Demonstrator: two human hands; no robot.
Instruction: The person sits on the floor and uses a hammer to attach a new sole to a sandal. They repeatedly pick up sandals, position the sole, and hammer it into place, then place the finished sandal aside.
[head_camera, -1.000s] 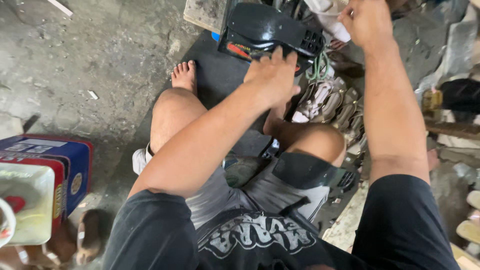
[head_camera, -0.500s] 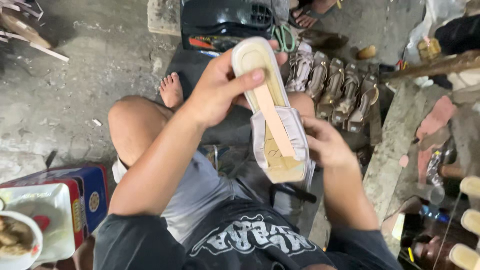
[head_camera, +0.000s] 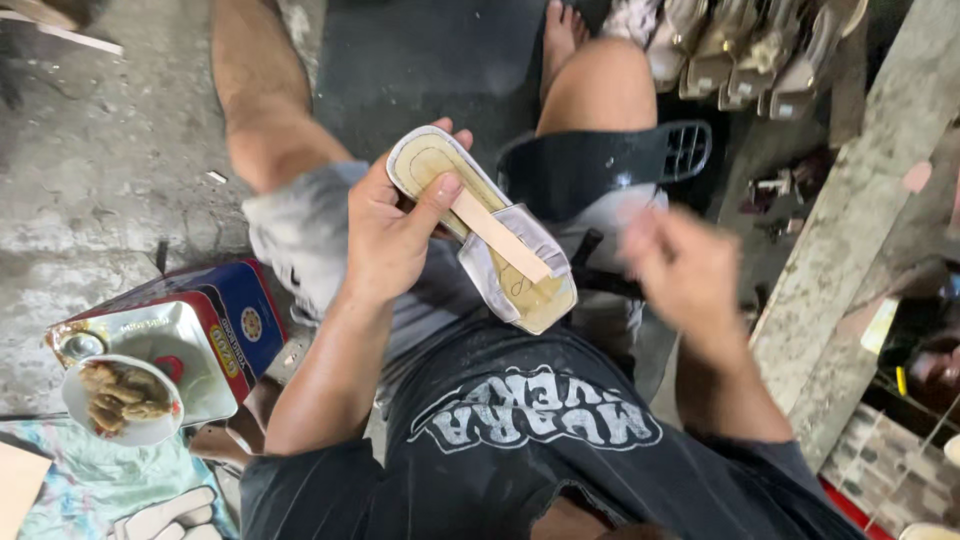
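Shoe sole sits clamped in the left hand, its long way slanting toward the right hand, which is blurry, fingers spread, just beside it.

left hand grips sandal sole bottom-up over lap | right hand blurred, empty, beside it

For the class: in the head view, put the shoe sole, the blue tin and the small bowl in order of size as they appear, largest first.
1. Blue tin.
2. Shoe sole, held in the left hand; it is nearer the camera, so this ranking against the tin is unsure.
3. Small bowl, clearly the smallest.
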